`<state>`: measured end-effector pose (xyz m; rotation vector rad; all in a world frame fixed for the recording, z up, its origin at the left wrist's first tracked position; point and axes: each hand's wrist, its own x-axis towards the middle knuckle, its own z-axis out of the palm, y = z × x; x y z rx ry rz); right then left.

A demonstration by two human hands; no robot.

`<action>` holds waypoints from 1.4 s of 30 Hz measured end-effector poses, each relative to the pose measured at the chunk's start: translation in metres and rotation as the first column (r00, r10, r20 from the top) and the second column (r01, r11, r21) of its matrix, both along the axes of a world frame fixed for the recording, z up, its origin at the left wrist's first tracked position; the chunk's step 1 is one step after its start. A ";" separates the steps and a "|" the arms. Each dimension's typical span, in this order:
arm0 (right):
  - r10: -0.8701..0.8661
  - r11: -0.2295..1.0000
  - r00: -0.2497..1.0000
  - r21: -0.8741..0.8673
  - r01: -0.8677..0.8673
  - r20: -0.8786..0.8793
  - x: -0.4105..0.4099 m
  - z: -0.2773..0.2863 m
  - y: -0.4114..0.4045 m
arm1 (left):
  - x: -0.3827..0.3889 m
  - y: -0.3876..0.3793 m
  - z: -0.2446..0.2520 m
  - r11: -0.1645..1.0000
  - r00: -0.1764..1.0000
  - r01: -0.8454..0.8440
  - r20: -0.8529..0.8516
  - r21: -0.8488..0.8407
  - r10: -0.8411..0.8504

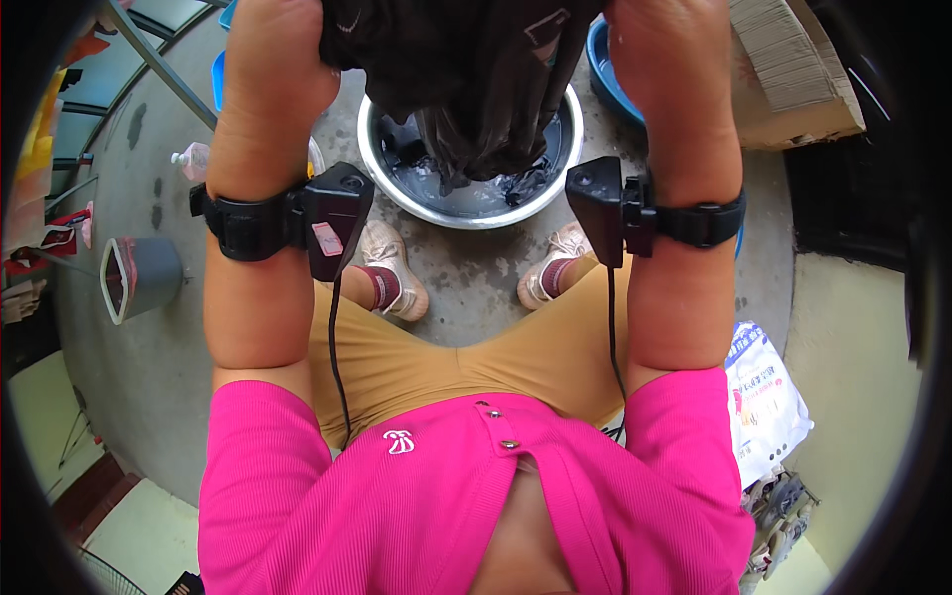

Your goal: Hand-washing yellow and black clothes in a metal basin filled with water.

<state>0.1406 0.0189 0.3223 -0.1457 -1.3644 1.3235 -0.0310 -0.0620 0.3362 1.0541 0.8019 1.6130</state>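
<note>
A wet-looking black garment (pixel 476 67), with small white markings, hangs bunched between my two hands at the top of the view. My left hand (pixel 286 52) has it by one side, and my right hand (pixel 658 52) has the other side; the fingers are hidden or cut off by the upper edge. Below the cloth stands a round metal basin (pixel 470 221) on the floor, just beyond my feet. Water and more dark cloth (pixel 529 182) lie in it. The garment's lower end hangs over the basin; whether it touches the water I cannot tell.
A blue plastic basin (pixel 613 78) and a cardboard box (pixel 796 82) stand at the right. On the left are a pink bottle (pixel 195 162) and a grey bin (pixel 152 275) with a pale rim. A printed white bag (pixel 770 405) leans near my right elbow.
</note>
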 end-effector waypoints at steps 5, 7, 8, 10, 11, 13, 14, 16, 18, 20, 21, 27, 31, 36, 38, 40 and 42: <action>-0.468 0.883 0.791 0.171 0.437 0.395 -0.003 -0.016 -0.006 | 0.001 0.006 -0.018 0.980 0.935 0.154 0.339 -0.129 -0.102; -0.079 0.948 0.995 -0.304 0.091 0.053 -0.006 -0.049 0.001 | -0.009 0.027 -0.059 0.970 0.923 0.197 0.359 -0.140 -0.136; -0.067 0.928 0.996 -0.363 0.082 0.055 -0.013 -0.063 -0.002 | -0.014 0.032 -0.078 0.955 0.909 0.222 0.397 -0.197 -0.129; -0.169 0.904 0.971 -0.366 0.222 0.170 -0.020 -0.117 0.010 | -0.023 0.051 -0.128 0.927 0.940 0.156 0.338 -0.341 -0.034; -0.215 0.880 0.953 -0.380 0.284 0.213 -0.024 -0.149 0.015 | -0.026 0.059 -0.159 0.889 0.935 0.203 0.351 -0.410 -0.052; -0.242 0.843 0.916 -0.399 0.362 0.319 -0.030 -0.227 0.022 | -0.016 0.068 -0.218 0.861 0.983 -0.160 0.002 -0.483 0.184; -0.284 0.832 0.833 -0.309 0.460 0.475 -0.028 -0.272 0.017 | -0.013 0.068 -0.253 0.846 0.929 -0.291 -0.342 -0.447 0.138; -0.302 0.809 0.580 -0.119 0.576 0.756 -0.027 -0.337 0.005 | -0.003 0.061 -0.312 0.814 0.613 -0.425 -0.788 -0.396 -0.063; -0.272 0.823 0.332 0.040 0.566 0.903 -0.024 -0.374 -0.024 | 0.012 0.042 -0.373 0.848 0.288 -0.406 -0.928 -0.342 -0.237; -0.175 0.854 0.145 0.077 0.515 0.974 -0.015 -0.407 -0.046 | 0.037 0.030 -0.400 0.853 0.071 -0.337 -0.914 -0.398 -0.398; -0.084 0.868 0.053 0.047 0.495 0.995 -0.011 -0.417 -0.054 | 0.051 0.030 -0.390 0.792 -0.005 -0.353 -0.845 -0.498 -0.534; 0.230 0.891 -0.166 -0.139 0.433 0.959 -0.024 -0.422 -0.047 | 0.044 0.032 -0.433 0.711 -0.114 -0.334 -0.722 -0.619 -0.682; 0.357 0.855 -0.186 -0.240 0.460 0.915 -0.027 -0.432 -0.039 | 0.042 0.048 -0.443 0.578 -0.141 -0.343 -0.568 -0.740 -0.811; 0.264 0.826 -0.147 -0.145 0.544 0.953 -0.030 -0.443 -0.040 | 0.030 0.066 -0.458 0.378 -0.026 -0.350 -0.394 -0.857 -0.919; 0.214 0.820 -0.112 -0.116 0.561 0.970 -0.032 -0.439 -0.040 | 0.009 0.059 -0.477 0.462 0.010 -0.405 -0.509 -0.789 -0.861; 0.103 0.780 -0.071 -0.036 0.625 0.992 -0.031 -0.440 -0.043 | -0.005 0.062 -0.473 0.603 0.408 -0.227 -0.637 -0.765 -0.654; 0.133 0.682 0.070 -0.143 0.718 0.989 -0.021 -0.449 -0.039 | -0.008 0.071 -0.433 0.625 0.868 -0.098 -0.373 -0.775 -0.327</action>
